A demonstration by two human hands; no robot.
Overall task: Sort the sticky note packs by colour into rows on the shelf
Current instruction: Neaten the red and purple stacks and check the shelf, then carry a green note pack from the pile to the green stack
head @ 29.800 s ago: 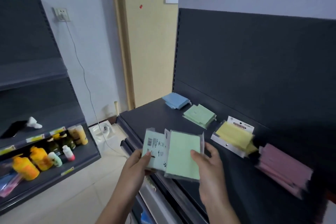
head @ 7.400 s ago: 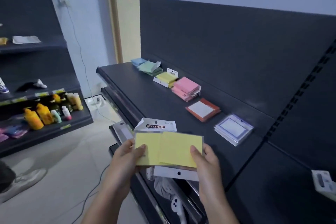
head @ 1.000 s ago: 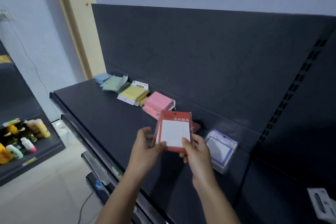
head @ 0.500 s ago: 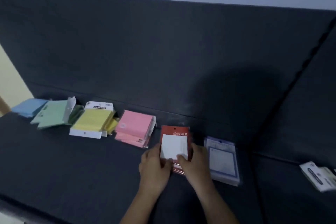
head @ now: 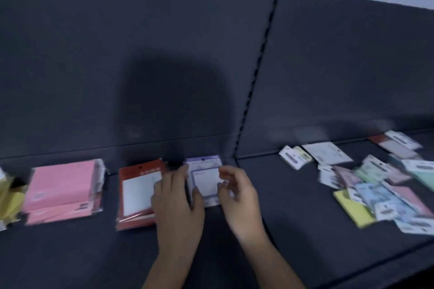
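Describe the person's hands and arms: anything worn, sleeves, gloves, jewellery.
The left hand and right hand are bare, with no gloves. The left forearm and right forearm are bare too, with no sleeve showing down to the picture's bottom edge. No watch, bracelet or ring shows, though the blur could hide a thin ring.

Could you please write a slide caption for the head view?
Left hand at the red pack, right hand by the purple pack; pink stack left, unsorted pile right.

On the shelf [head: 70, 260], a row of stacks [head: 136, 195] lies against the back panel [head: 117, 54] ahead and to my left; a loose heap [head: 380, 192] lies well apart on the right.
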